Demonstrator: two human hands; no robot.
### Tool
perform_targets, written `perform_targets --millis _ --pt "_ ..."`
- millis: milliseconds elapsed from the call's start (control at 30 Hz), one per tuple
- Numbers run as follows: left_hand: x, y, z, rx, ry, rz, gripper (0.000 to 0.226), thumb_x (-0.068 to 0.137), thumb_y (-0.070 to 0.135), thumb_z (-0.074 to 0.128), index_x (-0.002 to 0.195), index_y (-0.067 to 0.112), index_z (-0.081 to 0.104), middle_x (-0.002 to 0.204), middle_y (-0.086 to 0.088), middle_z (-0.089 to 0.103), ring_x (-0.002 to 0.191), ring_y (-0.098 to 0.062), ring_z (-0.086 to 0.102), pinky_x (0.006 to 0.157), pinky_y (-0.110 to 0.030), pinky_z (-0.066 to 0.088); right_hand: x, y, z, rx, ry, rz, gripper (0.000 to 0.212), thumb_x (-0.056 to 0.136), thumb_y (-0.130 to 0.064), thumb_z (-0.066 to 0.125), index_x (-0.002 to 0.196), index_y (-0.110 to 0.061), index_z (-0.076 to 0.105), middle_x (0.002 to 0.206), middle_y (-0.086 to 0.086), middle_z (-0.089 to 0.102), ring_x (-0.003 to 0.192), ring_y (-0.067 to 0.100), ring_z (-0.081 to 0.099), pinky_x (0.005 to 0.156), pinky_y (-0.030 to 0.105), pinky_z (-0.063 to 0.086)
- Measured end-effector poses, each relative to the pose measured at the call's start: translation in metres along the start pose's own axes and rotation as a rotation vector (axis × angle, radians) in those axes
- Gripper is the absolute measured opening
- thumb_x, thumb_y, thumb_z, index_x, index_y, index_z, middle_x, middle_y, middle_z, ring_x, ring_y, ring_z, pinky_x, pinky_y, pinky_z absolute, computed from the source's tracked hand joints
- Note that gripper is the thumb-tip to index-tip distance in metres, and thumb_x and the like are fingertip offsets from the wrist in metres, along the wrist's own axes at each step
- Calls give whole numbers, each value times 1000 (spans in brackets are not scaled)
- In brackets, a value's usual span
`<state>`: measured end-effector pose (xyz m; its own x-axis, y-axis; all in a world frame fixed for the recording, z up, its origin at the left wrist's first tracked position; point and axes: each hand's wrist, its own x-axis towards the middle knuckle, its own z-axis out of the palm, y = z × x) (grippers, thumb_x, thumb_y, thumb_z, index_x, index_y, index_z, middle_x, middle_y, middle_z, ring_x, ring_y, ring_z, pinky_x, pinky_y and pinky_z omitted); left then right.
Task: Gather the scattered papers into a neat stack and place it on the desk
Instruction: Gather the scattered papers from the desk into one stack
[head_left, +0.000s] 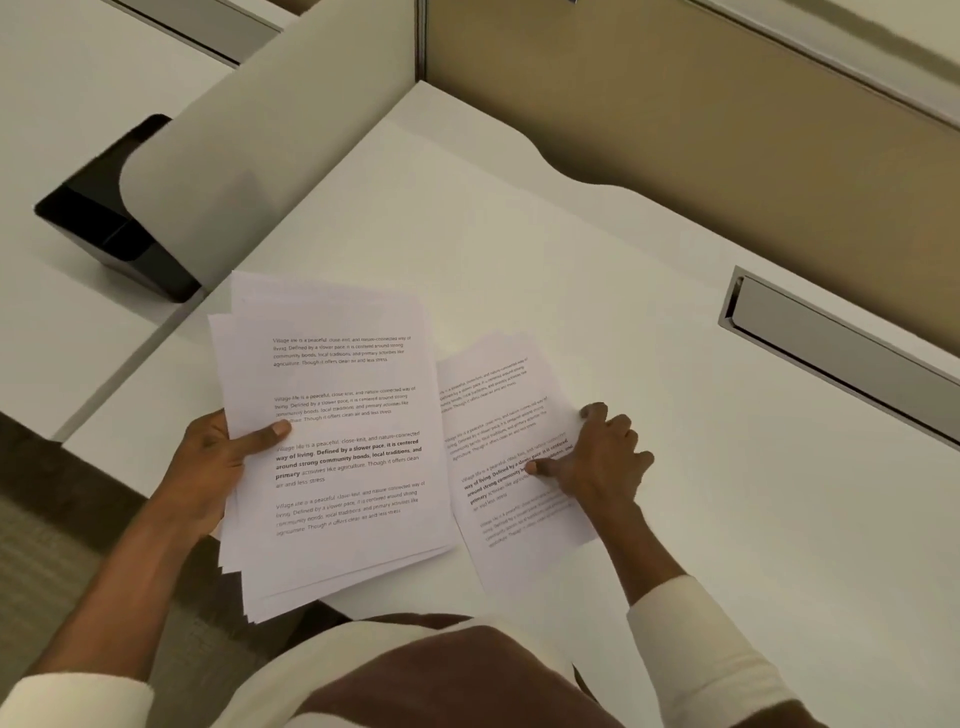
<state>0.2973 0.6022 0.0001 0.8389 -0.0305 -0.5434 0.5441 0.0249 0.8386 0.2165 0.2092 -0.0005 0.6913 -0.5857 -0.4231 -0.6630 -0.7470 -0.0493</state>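
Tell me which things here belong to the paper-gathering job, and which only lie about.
Belong to the job:
- sheaf of papers, held in the left hand
- loose sheet under the right hand
- desk

Only lying about:
- black bin
- metal slot in the desk
- partition panel

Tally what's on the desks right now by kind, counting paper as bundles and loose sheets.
Held paper bundle, gripped in left hand: 1
Loose sheet under right hand: 1
Black organizer on the neighbouring desk: 1
Cable-slot cover set into the desk: 1
Total: 4
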Motion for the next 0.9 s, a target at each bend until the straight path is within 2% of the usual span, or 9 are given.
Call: perform_targets --millis 133,333,433,533,567,633,700,767,900 --pt "0 -3 3 3 1 0 24 95 -2 71 113 11 78 102 0 86 83 -17 83 70 -31 69 4 -1 -2 -13 -39 2 109 60 -72 91 143 -20 42 132 7 65 126 33 57 103 49 39" --pt "1 -5 7 19 -14 3 24 96 -2 71 114 12 77 103 2 85 81 -17 83 66 -29 68 -1 -3 -4 92 -72 41 114 59 -62 98 147 -15 43 142 15 46 137 36 42 101 48 49" --pt "1 -6 11 36 -32 1 24 96 -1 70 115 13 76 100 3 86 80 -17 83 64 -28 67 -2 -2 -7 191 -89 42 107 63 -52 100 143 -14 41 136 8 52 129 33 56 91 45 53" --pt "2 -7 14 43 -42 -5 25 97 -1 70 118 11 76 106 2 85 83 -18 84 67 -30 68 -1 2 -7 308 -128 54 95 64 -42 99 137 -19 44 115 0 63 112 32 69 88 41 54" --pt "2 -8 14 44 -43 -4 26 96 0 71 119 11 76 107 1 85 85 -19 84 68 -30 68 -2 3 -6 364 -157 67 88 61 -40 99 133 -20 51 112 -3 66 109 31 71 89 40 56" --pt "3 -8 13 51 -46 -3 26 97 2 71 120 13 76 106 2 85 88 -21 84 68 -30 68 0 11 -3 526 -201 90 63 50 -32 94 108 -22 71 103 -4 78 99 30 77 90 45 63" --pt "3 -8 13 60 -49 -2 26 97 2 70 119 15 75 102 5 86 86 -18 84 66 -27 67 3 21 -4 691 -218 113 41 51 -19 93 88 -18 76 89 2 83 87 33 81 85 51 67" --pt "4 -8 13 66 -58 -4 26 98 2 70 120 15 75 102 6 86 84 -17 84 65 -27 67 6 31 -13 767 -153 88 30 64 -10 93 87 -15 76 83 6 83 85 35 81 78 48 67" --pt "8 -10 20 67 -94 -10 28 97 4 71 122 16 75 108 2 85 89 -20 84 69 -30 68 15 52 -47 812 116 4 26 75 -14 88 96 -20 74 90 3 82 86 34 79 77 46 63"
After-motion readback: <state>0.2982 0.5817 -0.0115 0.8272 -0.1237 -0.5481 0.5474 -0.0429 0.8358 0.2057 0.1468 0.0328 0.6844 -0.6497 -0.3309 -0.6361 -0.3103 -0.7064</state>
